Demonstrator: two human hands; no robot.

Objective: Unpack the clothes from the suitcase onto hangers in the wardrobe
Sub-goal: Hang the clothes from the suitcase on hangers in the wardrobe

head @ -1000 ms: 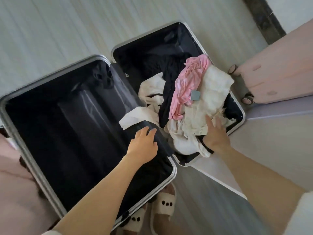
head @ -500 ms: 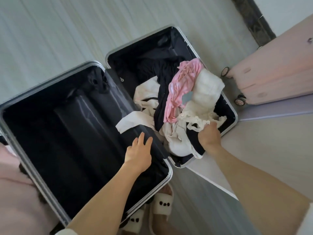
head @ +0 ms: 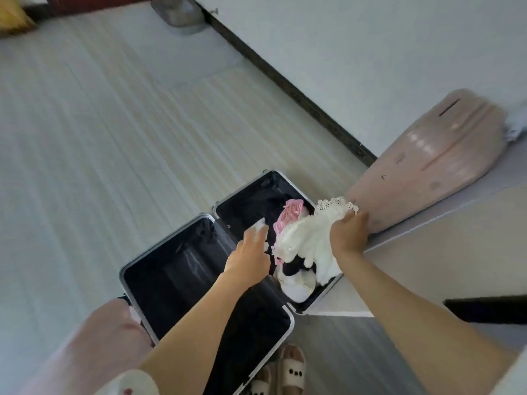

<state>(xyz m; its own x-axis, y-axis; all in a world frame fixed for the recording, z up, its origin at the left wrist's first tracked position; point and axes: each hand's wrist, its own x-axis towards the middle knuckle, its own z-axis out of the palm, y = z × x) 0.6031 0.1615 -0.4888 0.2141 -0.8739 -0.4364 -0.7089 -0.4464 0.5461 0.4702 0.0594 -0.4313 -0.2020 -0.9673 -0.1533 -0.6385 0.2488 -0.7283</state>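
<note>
A black suitcase (head: 134,269) with a silver rim lies open on the floor below me. Its near half is bare black lining. Its far half holds a heap of clothes: a pink garment (head: 288,220), dark pieces and white ones. My right hand (head: 348,238) grips a white lace-edged garment (head: 308,238) and holds it lifted above the heap. My left hand (head: 251,252) reaches over the hinge toward the clothes with relaxed fingers, holding nothing.
A pink hard-shell suitcase (head: 427,158) leans at the right, next to a white ledge (head: 427,238). A dark skirting board (head: 285,89) runs along the wall. My feet in white slippers (head: 291,372) stand at the suitcase's near corner. A pale wooden floor (head: 99,138) spreads to the left.
I have risen, so the suitcase looks smaller and farther. My right hand has pulled the white lace garment up off the heap. My left hand has left the lining and moved toward the clothes.
</note>
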